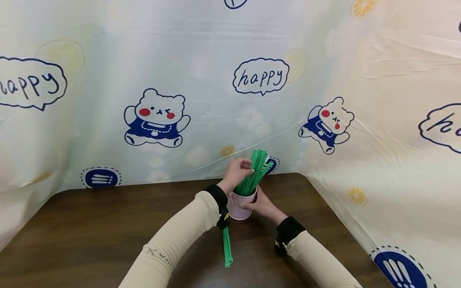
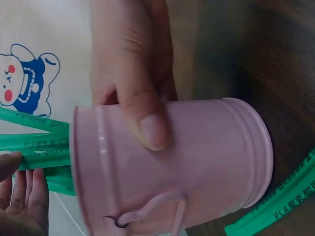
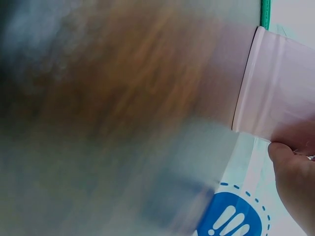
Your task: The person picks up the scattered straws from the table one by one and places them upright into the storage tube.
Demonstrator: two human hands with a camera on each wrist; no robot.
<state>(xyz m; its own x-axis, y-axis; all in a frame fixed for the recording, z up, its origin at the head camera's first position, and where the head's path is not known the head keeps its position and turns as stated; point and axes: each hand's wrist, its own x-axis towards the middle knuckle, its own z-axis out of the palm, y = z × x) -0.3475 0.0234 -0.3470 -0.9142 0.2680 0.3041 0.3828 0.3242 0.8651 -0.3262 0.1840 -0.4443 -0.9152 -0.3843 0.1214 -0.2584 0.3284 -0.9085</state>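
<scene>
A small pink metal bucket [image 1: 239, 210] with a side handle [image 2: 152, 209] stands upright on the table. A bundle of green wrapped straws [image 1: 253, 176], printed with dark lettering, sticks up out of it. My right hand [image 1: 265, 206] grips the bucket from the right, its thumb [image 2: 152, 129] across the pink wall. At the left of the bundle, my left hand [image 1: 237, 171] pinches a green straw above the rim, thumb against the wrapper in the left wrist view. The straws' lower ends are hidden inside the bucket.
More green wrapped straws [image 1: 227, 250] lie on the brown wooden table [image 1: 108, 232] in front of the bucket, partly behind my left wrist. A pale curtain [image 1: 212, 60] printed with cartoon bears hangs at the back and right edges.
</scene>
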